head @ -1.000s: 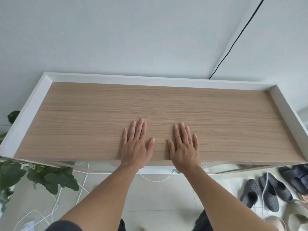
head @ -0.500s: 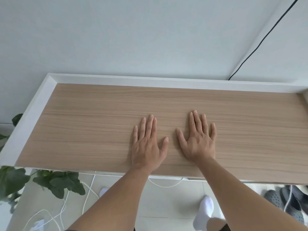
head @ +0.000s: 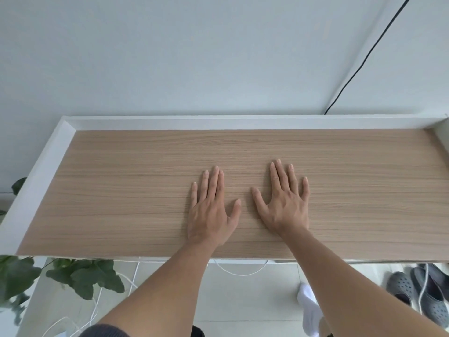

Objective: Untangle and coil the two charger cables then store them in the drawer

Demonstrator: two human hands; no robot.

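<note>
**HANDS LYING FLAT ON BENCH; CABLES NOT YET IN HAND**

Both hands are lying palm-down on the long wood-grain bench (head: 121,190) with the raised white rim. The left hand (head: 209,212) is sitting near the middle of the top. The right hand (head: 284,207) is just beside it to the right, and the two are not touching. The fingers (head: 215,181) of each hand are lying straight and lightly spread, holding and pinching nothing. In my judgement this is a neutral posture, with the hands resting on bare surface rather than engaging any item.

The task's thing is lying off the bench. A thin white charger cable (head: 243,274) is hanging in a shallow loop just below the near edge, between the two forearms and well clear of the fingers. Further white cable strands (head: 96,305) are trailing over the pale floor at the near left, beside the green leafy plant (head: 85,278). Whether these are one cable or two, and how they are tangled, cannot be told. No drawer is showing in this view.

A black cable (head: 364,59) is running down the far wall at the right.

Judgement: untangling is not yet begun, and the hands are needing to reach down past the near edge.
</note>
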